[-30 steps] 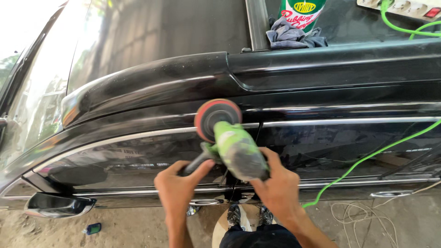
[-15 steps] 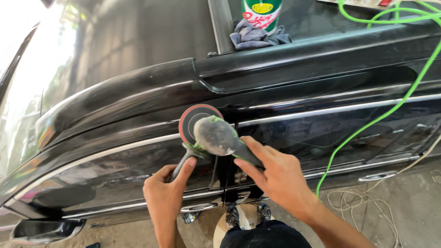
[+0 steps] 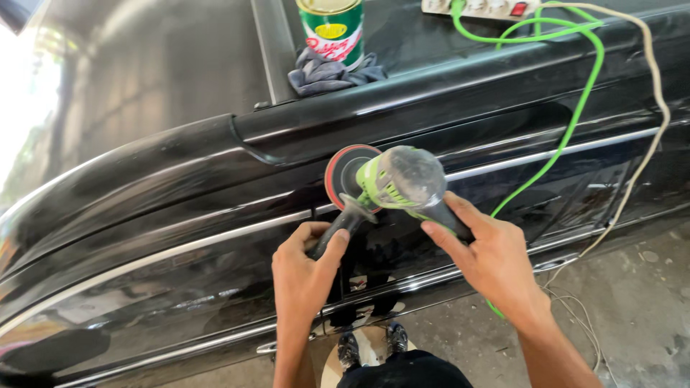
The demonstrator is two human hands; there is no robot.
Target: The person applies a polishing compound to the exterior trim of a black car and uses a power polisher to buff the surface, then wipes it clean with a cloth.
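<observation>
I hold a green and grey power polisher [image 3: 402, 179] against the side of a black car [image 3: 180, 187]. Its round red-rimmed pad [image 3: 346, 176] presses on the dark panel just above the chrome window trim [image 3: 215, 241]. My left hand [image 3: 305, 269] grips the black side handle [image 3: 343, 224] below the pad. My right hand [image 3: 489, 255] is closed around the tool's rear body. A bright green power cord [image 3: 575, 115] runs from the tool up over the car roof.
On the roof stand a green tin can [image 3: 332, 27], a crumpled grey rag [image 3: 327, 72] and a white power strip [image 3: 478, 7]. A beige cord [image 3: 650, 136] hangs down the car side. Sandy concrete floor [image 3: 632, 316] lies at the right; my shoes [image 3: 370, 343] are below.
The polisher and both hands have moved right along the car side, past the door seam. The view has shifted too, so the can and rag appear further left.
</observation>
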